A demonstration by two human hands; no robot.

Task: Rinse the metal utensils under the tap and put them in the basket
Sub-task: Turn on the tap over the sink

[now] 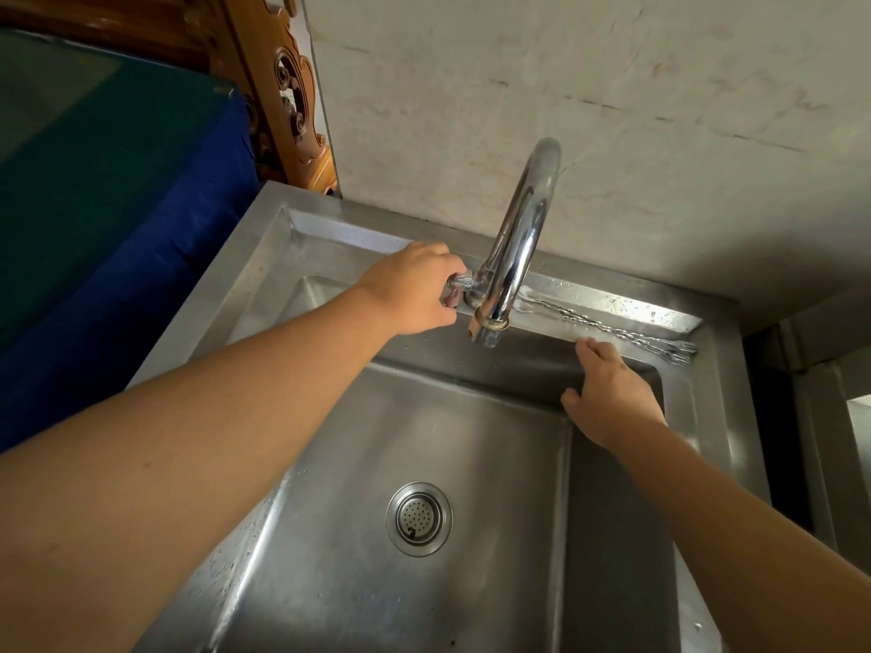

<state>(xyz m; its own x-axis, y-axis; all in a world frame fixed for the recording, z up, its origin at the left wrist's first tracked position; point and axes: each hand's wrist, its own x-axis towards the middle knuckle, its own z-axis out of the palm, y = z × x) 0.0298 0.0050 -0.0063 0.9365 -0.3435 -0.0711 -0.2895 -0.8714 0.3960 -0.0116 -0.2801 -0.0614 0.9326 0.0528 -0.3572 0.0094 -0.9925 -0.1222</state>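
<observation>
Several thin metal forks (pixel 627 333) with twisted handles lie in a bundle on the back ledge of the steel sink (pixel 471 440), tines pointing right. My left hand (pixel 414 287) grips the small tap handle (pixel 459 282) at the base of the curved chrome tap (pixel 523 228). No water runs from the spout. My right hand (pixel 608 393) rests on the ledge's front edge, fingertips touching the fork handles, fingers apart, holding nothing. No basket is in view.
The drain strainer (pixel 419 518) sits in the basin's middle. A tiled wall (pixel 612 110) rises behind the sink. A blue and green cloth (pixel 94 205) and carved wooden furniture (pixel 283 87) stand at the left. Water droplets spot the ledge and basin.
</observation>
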